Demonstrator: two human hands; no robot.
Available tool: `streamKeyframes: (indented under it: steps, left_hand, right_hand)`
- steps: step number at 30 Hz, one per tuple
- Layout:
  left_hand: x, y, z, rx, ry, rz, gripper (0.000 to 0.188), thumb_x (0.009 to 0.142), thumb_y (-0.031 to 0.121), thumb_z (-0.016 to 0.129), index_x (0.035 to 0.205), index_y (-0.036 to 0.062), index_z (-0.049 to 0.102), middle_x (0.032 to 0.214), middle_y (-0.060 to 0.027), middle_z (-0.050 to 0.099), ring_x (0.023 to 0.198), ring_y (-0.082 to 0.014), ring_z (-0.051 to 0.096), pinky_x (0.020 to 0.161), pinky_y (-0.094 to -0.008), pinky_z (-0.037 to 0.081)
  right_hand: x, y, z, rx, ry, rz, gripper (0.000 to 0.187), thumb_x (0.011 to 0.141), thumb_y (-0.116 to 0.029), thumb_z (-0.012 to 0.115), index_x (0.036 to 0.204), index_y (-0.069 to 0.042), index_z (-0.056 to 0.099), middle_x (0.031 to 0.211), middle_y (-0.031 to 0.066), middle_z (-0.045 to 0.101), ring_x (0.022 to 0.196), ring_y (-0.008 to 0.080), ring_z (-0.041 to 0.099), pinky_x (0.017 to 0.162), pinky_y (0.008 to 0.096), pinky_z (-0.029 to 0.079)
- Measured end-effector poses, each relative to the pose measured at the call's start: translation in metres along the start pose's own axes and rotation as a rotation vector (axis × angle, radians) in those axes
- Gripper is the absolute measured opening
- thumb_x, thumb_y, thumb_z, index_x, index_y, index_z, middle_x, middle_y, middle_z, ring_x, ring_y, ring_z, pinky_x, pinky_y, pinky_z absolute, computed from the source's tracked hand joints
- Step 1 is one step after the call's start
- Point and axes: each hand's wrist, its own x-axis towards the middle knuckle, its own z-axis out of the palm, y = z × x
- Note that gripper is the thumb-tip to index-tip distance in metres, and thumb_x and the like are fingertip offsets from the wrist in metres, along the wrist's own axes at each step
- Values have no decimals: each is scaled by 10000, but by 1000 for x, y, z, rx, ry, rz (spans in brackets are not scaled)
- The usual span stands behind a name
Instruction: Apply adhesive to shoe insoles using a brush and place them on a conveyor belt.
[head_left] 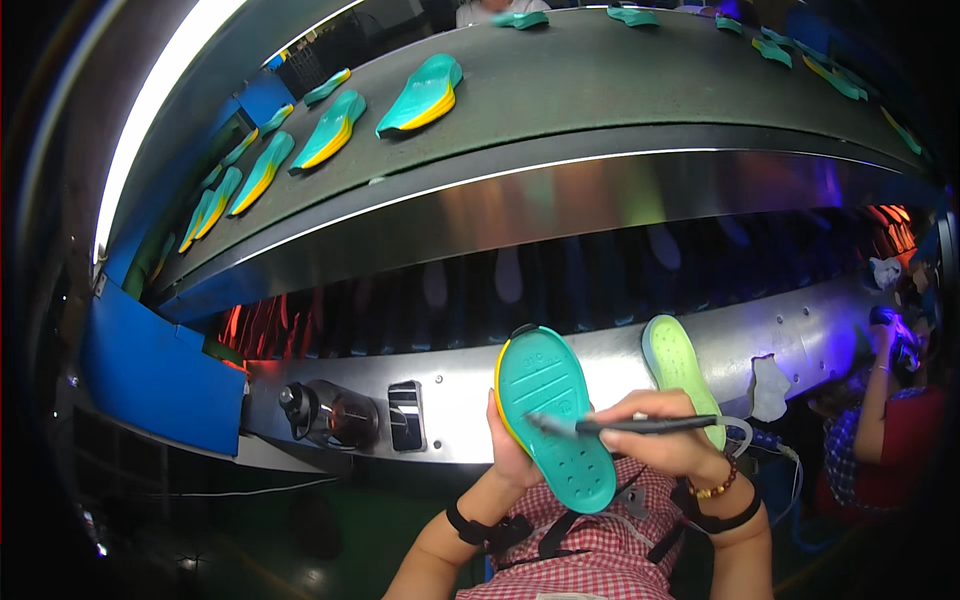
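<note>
A teal shoe sole [545, 375] with a yellow and black edge is held up in front of me, its flat face turned upward. My left hand [510, 450] grips it along the left edge, with the fingers partly hidden behind it. A black-handled brush [645, 424] is in my closed right hand [668, 445], and a clear tube runs off its rear end. Its blurred bristles lie over the middle of the sole; touching looks likely, but I cannot tell for sure. Beside my right hand, a light green sole [675, 352] lies on the metal ledge [610, 355].
A dark bottle [340, 413] and a phone [406, 415] rest on the ledge at left. Beyond, a conveyor belt [560, 80] carries several teal and yellow soles [425, 95]. Below it, a lower line shows red glow. A white rag [768, 388] and another person's arm [875, 410] are at right.
</note>
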Motion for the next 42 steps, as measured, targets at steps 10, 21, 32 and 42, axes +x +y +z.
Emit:
streamKeyframes:
  steps: [10,21,32,42]
  left_hand:
    - [12,12,16,49,37,364,921,719,764,105,1143,23,450,935,-217,546,790,-324,557,706,-436,465]
    - [11,31,18,152,-3,484,939,710,786,129,1142,24,464,908,-206,541,797,-315,556,729,-443,465]
    - [-11,0,20,187,-1,194,813,804,632,311,1365,60,175,1353,-158,279,1154,-329,410,878,-505,413]
    - [0,23,1,371,-172,-90,646,810,368,568,1265,-28,337,1130,-150,524,991,-209,558,850,-326,462]
  right_hand:
    - [-6,4,-6,-141,-15,-270,230,709,-8,661,938,-12,636,902,105,647,807,209,619,739,300,493]
    - [-17,2,-3,-245,-171,-332,259,693,21,665,948,-24,641,912,131,641,846,224,609,780,305,476]
    - [-22,22,8,410,77,49,210,768,-2,615,978,8,615,974,113,629,865,141,595,798,254,478]
    - [-21,4,-10,-136,-243,-202,230,737,-26,649,961,10,617,977,129,631,907,226,617,817,301,488]
